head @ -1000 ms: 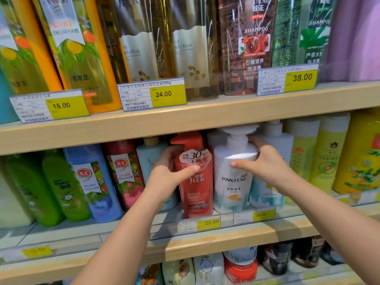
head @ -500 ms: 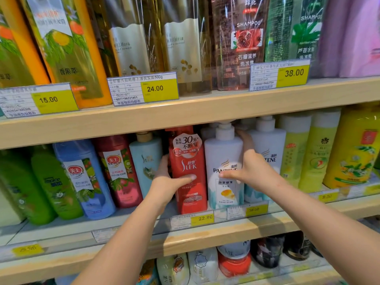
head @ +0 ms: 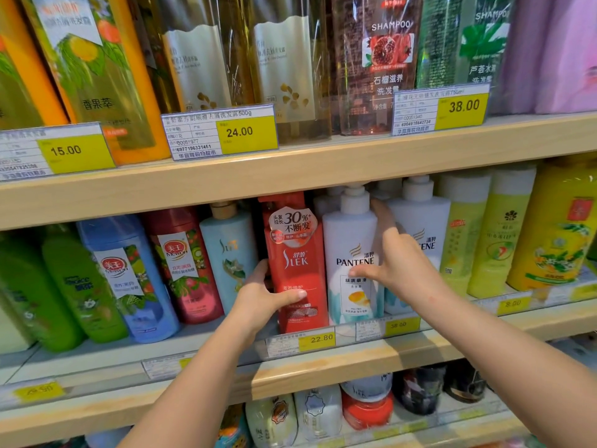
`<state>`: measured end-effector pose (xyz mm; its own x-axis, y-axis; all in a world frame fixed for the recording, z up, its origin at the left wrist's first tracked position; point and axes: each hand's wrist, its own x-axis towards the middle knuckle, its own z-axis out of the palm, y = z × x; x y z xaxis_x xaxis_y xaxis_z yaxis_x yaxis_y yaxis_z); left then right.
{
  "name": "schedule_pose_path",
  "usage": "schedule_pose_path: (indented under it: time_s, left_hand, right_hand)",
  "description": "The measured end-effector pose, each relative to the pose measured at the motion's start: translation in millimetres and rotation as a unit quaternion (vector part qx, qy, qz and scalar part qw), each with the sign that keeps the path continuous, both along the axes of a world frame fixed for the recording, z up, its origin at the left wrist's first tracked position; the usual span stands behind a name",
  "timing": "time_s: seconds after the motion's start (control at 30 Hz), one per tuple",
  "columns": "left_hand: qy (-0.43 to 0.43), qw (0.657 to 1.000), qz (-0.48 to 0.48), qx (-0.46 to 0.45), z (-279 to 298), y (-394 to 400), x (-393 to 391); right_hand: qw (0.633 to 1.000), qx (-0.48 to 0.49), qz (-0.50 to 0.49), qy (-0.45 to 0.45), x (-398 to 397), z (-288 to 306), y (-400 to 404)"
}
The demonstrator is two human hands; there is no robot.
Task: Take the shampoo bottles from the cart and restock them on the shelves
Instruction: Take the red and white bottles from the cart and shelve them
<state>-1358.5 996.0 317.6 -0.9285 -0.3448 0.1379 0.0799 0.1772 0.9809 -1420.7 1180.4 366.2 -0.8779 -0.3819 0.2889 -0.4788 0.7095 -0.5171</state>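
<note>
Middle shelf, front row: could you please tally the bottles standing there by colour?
Green bottles: 2
Blue bottles: 2
Red bottles: 2
White bottles: 2
Lime bottles: 2
Yellow bottles: 1
Total: 11

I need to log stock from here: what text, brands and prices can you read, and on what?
"SLEK", "30%": red bottle, held by left hand.
"PANTENE": white pump bottle, held by right hand.
"SHAMPOO": pomegranate bottle.
"15.00": left price tag.
"24.00", "500g", "6977196331451": middle price tag.
"38.00": upper right price tag.
"22.80": lower price tag.
Other tags and small label print: too blurred.
</note>
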Motion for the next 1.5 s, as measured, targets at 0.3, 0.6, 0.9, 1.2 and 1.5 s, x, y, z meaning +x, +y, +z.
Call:
schedule_pose_path:
  time_s: [0.3,0.6,0.9,1.2,1.5]
  left_hand:
    - [-0.006,1.0,0.002,-0.005,-2.9,-1.6,-1.0]
    - [-0.001,1.0,-0.004,0.005,-0.4,6.8,-1.8]
    - [0.004,0.999,0.023,-0.032,-5.1,10.2,-1.0]
    - [0.009,0.995,0.072,-0.064,-15.4,16.6,2.4]
    - [0.104,0.945,0.235,-0.204,-61.4,24.5,81.9]
  right_hand:
    - [0.954,0.047,-0.012,0.295,8.6,-39.5,-1.0]
    - [0.965,0.049,-0.005,0.259,2.5,-29.9,-2.8]
    - [0.957,0.079,-0.012,0.28,-1.4,-29.5,-3.2]
    - [0.947,-0.03,0.077,0.31,5.5,-61.6,7.0]
    - [0.944,-0.139,0.241,0.178,51.4,-116.9,-22.4]
